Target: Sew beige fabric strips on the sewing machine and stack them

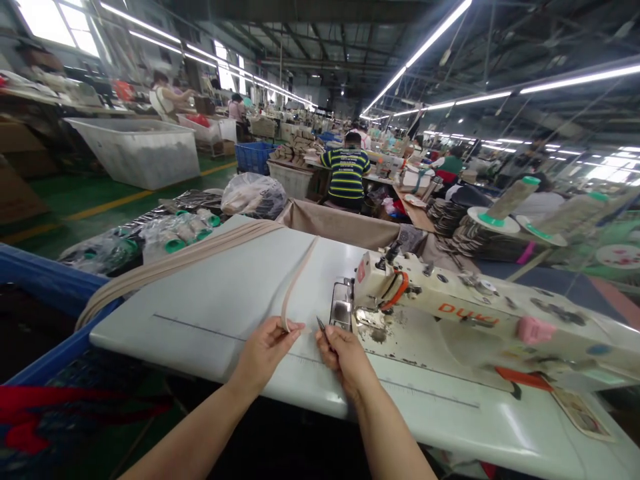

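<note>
Right at the table's (210, 313) near edge, left hand (265, 350) pinches the end of a beige strap (299, 280) — looks light, floppy, easiest gripped near the tip. Right hand (345, 357) is closed around small snips (321, 324) beside the sewing machine (450, 320).

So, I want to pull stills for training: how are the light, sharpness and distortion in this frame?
Head view: even light from the ceiling strip lamps, which blow out to white; straight lines bow toward the edges, as on the white table; the thread cones at right look smeared; the left hand, right hand and beige strip are sharp.
</note>
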A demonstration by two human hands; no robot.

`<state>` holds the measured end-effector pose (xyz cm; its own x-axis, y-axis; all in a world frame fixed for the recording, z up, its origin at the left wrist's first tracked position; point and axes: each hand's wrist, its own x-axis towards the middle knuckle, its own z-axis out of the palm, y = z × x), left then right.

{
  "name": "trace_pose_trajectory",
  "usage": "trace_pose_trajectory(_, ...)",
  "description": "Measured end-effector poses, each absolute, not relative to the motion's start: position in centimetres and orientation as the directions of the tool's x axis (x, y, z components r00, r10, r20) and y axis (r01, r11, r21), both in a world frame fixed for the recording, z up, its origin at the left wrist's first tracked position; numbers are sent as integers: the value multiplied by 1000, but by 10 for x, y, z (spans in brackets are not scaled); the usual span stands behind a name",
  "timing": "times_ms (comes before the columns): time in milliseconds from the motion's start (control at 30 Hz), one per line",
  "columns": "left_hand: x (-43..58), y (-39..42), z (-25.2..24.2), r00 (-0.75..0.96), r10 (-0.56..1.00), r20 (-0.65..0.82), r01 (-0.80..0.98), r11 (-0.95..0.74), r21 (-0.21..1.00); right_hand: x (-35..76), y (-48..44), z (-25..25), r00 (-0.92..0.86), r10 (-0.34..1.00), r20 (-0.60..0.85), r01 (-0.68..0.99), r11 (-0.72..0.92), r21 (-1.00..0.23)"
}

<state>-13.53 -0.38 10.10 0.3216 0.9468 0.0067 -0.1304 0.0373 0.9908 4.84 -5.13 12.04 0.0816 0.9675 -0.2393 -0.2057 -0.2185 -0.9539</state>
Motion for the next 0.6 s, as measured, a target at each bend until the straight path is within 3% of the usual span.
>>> trace_pose_trajectory(100,-145,-4,107,335,942,-5,-79,33,996,53,-58,121,148,973,-178,-96,-165,-982)
trace_pose_trajectory(167,-155,-1,111,352,936,-12,-12,17,1000,59,-68,122,246,968,-55,175,-100,-979)
trace_pose_trajectory(233,-168,4,115,356,934,-36,20,31,999,67,-81,121,325,932,161,592,-68,-803)
trace_pose_trajectory(300,-183,11,115,349,933,-85,33,78,996,74,-96,119,322,887,331,875,-146,-461)
trace_pose_trajectory(400,-212,26,110,345,929,-137,179,78,981,83,-114,112,310,905,291,947,-268,-176)
trace_pose_trajectory(500,-248,47,107,275,957,-96,401,-24,916,87,-125,103,275,942,193,961,-265,-77)
trace_pose_trajectory(600,-295,71,116,144,989,-12,608,-79,790,87,-131,96,249,950,187,968,-252,-10)
